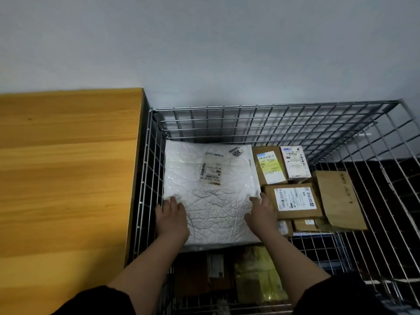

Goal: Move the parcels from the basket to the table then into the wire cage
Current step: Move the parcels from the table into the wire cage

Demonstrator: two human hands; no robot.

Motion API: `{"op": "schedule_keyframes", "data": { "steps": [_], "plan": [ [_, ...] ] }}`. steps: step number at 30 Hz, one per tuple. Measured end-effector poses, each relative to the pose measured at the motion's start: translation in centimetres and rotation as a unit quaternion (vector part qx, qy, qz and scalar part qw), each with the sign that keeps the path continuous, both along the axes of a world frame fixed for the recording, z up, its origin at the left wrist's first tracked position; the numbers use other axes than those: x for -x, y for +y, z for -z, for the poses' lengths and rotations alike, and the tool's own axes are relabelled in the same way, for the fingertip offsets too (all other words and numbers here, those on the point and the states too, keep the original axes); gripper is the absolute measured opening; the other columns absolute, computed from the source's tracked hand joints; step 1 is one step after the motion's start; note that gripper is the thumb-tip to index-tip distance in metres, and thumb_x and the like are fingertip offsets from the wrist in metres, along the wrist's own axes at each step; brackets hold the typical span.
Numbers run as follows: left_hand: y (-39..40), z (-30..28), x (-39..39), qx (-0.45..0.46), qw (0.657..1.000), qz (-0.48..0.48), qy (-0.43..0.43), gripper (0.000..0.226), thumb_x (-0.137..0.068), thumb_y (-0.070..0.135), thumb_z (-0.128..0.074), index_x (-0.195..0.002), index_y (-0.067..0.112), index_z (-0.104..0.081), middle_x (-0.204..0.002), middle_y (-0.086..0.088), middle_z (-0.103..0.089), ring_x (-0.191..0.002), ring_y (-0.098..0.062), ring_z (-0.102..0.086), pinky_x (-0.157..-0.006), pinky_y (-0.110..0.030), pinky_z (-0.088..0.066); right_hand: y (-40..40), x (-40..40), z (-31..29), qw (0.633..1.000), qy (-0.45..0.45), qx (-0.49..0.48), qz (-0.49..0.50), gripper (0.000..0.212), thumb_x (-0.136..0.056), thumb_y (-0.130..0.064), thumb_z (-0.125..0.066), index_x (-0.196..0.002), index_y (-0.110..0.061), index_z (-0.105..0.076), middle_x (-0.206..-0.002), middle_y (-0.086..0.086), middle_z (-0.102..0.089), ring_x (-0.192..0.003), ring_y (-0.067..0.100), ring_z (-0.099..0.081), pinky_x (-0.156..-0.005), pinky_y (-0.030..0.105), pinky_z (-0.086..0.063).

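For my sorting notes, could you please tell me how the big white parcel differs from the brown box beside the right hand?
The white parcel is a flat, crinkled plastic mailer; the brown box is rigid cardboard. The mailer is far wider. Both hands, left hand and right hand, rest on the mailer. Both lie label-up inside the wire cage.

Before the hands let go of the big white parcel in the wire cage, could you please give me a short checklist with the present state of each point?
1. White parcel inside the wire cage: ok, it lies flat against the cage's left wall.
2. Left hand on the parcel's near left edge: ok.
3. Right hand on its right edge, beside the cardboard box: ok.
4. Parcel free of the boxes to its right: cannot tell, the edges meet closely.
5. Tan envelope settled: not ok, it leans tilted on the boxes.
6. Wooden table holds more parcels: not ok, none shows on the visible part.
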State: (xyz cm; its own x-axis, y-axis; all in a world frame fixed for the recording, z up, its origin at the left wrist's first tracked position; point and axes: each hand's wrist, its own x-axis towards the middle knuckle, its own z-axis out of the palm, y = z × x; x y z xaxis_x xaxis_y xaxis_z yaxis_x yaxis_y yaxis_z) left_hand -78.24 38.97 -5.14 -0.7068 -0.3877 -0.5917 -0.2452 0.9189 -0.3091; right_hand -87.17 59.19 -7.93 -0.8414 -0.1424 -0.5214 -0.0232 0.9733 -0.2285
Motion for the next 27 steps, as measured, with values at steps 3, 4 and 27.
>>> {"op": "schedule_keyframes", "data": {
  "steps": [3, 4, 27],
  "plan": [
    [0.0, -2.4, 0.1, -0.037, 0.995, 0.009, 0.088, 0.054, -0.093, 0.040, -0.043, -0.141, 0.017, -0.033, -0.141, -0.006, -0.041, -0.130, -0.024, -0.038, -0.107, -0.040, -0.023, -0.4, -0.2, -2.5, 1.000, 0.017, -0.003, -0.025, 0.051, -0.094, -0.025, -0.050, -0.144, -0.019, -0.039, -0.152, 0.008, -0.028, -0.135, 0.025, -0.035, -0.105, 0.035, -0.035],
    [0.0, -3.2, 0.2, -0.052, 0.993, 0.012, 0.108, 0.050, -0.094, 0.040, -0.042, -0.138, 0.017, -0.036, -0.136, -0.005, -0.045, -0.125, -0.024, -0.043, -0.104, -0.039, -0.026, -0.7, -0.2, -3.3, 0.999, 0.019, -0.004, -0.034, 0.049, -0.095, -0.026, -0.049, -0.142, -0.019, -0.040, -0.148, 0.007, -0.034, -0.132, 0.024, -0.039, -0.103, 0.033, -0.037],
    [-25.5, -27.5, -10.3, -0.070, 0.957, -0.034, 0.281, 0.028, -0.096, 0.030, -0.042, -0.119, 0.017, -0.048, -0.121, -0.005, -0.059, -0.110, -0.025, -0.059, -0.083, -0.032, -0.046, -26.2, -8.8, -29.9, 0.970, 0.218, 0.050, -0.093, 0.028, -0.095, -0.026, -0.046, -0.118, -0.017, -0.060, -0.121, 0.005, -0.062, -0.113, 0.025, -0.055, -0.084, 0.031, -0.045]
  ]
}}
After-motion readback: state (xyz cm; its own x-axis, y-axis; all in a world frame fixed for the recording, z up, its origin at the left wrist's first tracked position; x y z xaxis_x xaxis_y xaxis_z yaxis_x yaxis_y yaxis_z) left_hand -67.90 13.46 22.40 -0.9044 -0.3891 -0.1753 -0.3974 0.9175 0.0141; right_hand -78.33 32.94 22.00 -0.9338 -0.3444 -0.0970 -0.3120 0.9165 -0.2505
